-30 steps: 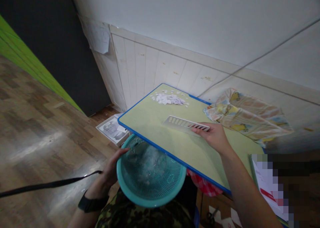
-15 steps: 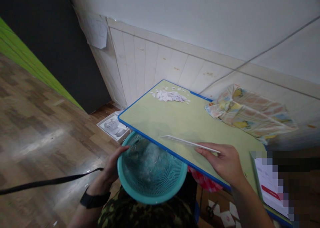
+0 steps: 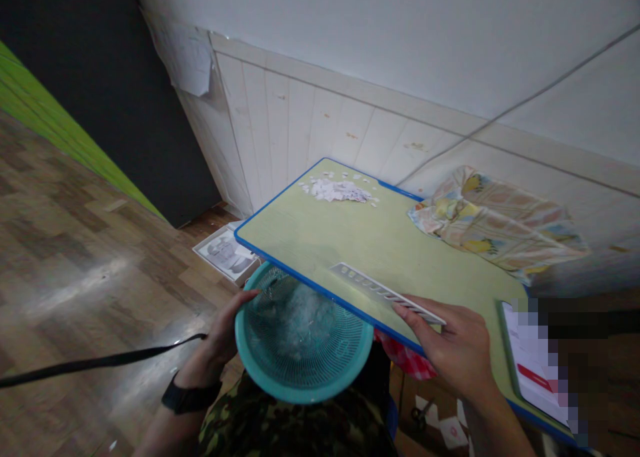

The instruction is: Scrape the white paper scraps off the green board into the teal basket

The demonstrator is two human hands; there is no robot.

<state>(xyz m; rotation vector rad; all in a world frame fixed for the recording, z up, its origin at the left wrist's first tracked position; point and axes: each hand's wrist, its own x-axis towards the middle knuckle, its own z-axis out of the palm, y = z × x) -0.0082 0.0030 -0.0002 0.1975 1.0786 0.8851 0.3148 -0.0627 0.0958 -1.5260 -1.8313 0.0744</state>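
The strip (image 3: 367, 285), probably light and stiff, is gripped at its right end by the right hand (image 3: 455, 340); the basket (image 3: 301, 396), at its left rim by the left hand (image 3: 226, 327).

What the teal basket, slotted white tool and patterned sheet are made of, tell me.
Teal basket: probably molded plastic, slightly glossy, given its even color and fine perforations.
Slotted white tool: likely smooth, rigid plastic; it looks thin and straight.
Patterned sheet: fabric or plastic film, finish unclear; it folds softly.
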